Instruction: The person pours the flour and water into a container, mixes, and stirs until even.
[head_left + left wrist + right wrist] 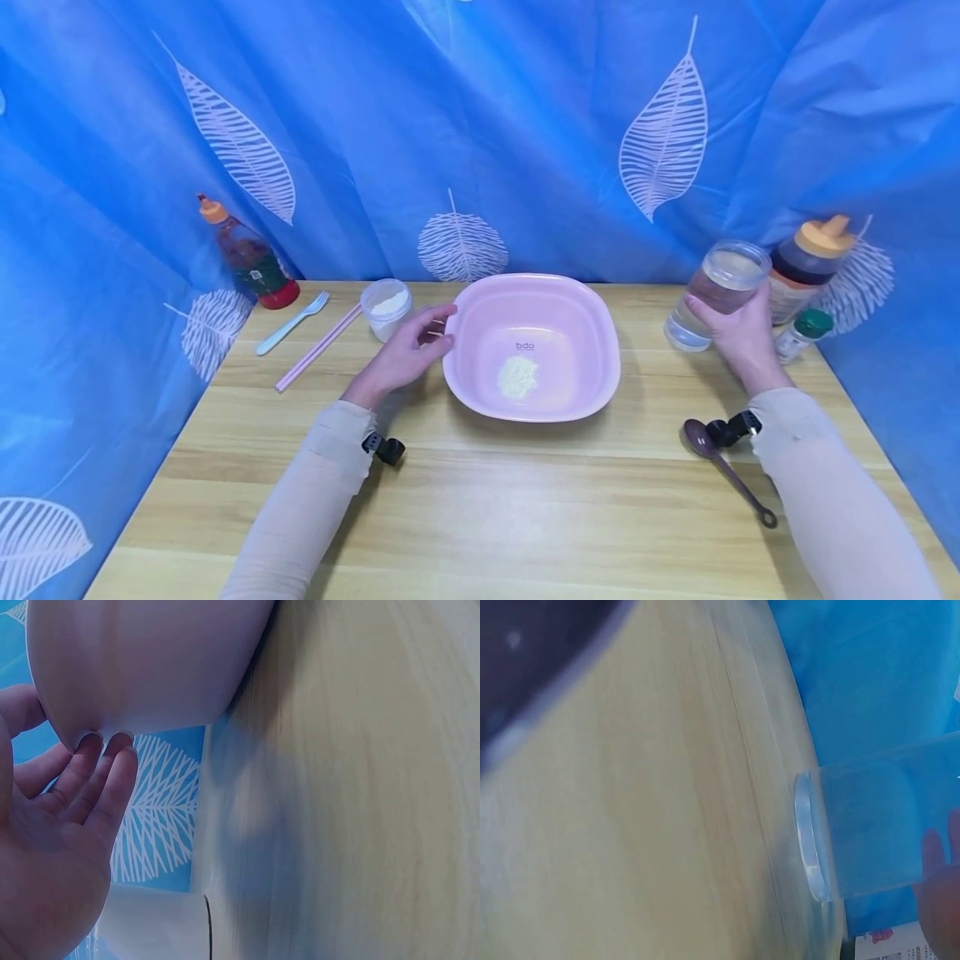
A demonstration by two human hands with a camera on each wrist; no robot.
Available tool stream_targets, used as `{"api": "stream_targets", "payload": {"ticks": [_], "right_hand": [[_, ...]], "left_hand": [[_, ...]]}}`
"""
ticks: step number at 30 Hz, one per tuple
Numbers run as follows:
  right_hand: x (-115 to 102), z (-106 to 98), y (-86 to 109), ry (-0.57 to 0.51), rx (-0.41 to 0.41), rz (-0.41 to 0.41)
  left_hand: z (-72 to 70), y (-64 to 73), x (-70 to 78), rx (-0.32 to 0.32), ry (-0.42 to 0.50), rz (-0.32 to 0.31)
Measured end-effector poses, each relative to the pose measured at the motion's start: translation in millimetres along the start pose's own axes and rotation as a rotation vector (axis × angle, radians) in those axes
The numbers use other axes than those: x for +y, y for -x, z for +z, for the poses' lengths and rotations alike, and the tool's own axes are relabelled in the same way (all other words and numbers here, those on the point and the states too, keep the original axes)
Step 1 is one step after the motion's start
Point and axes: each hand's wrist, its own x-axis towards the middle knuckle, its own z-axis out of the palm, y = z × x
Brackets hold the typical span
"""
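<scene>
1. Hanging behind and to both sides, blue cloth [540, 150] printed with white leaves surrounds the pale wooden worktop [510, 508].
2. Pink basin [540, 304]: toward the back of the worktop, near its middle, between the two hands.
3. Red sauce bottle [258, 262] at the back left; dark sauce bottle [806, 262] at the back right.
4. Left hand [405, 346]: pinches the basin's left rim, thumb above, fingers beneath.
5. Right hand [738, 333]: wraps round a clear jar [723, 279] of clear liquid, right of the basin; whether its base touches the worktop, I cannot tell.
6. Pink chopsticks [318, 348] lie left of a small tub [384, 327] of white powder; dark spoon [700, 438] near the right sleeve.
7. Pale blue fork [292, 323], left of the chopsticks; green-capped shaker [812, 323], beside the dark bottle.
8. Pale powder heap [517, 377], on the basin's floor.
</scene>
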Motion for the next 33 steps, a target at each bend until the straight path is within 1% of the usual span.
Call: {"api": "stream_targets", "payload": {"ticks": [8, 12, 18, 21, 27, 33], "right_hand": [[1, -3, 2.4, -0.012, -0.008, -0.034], [2, -2, 3.6, -0.028, -0.007, -0.074], [1, 0, 8.3, -0.008, -0.021, -0.124], [-2, -1, 11.6, 0.005, -0.042, -0.126], [-14, -3, 18.0, 0.009, -0.095, -0.099], [-24, -3, 25.5, 0.03, -0.118, -0.124]], "left_hand": [[0.7, 0.3, 2.7, -0.003, 0.007, -0.004], [0.3, -0.3, 1.4, 0.001, 0.003, -0.001], [-0.3, -1.2, -0.9, 0.0, 0.008, -0.001], [-0.2, -1.1, -0.1, -0.001, -0.001, 0.001], [-0.3, -0.8, 0.8, -0.001, -0.002, -0.004], [-1.1, 0.0, 0.7, -0.004, -0.008, -0.003]]}}
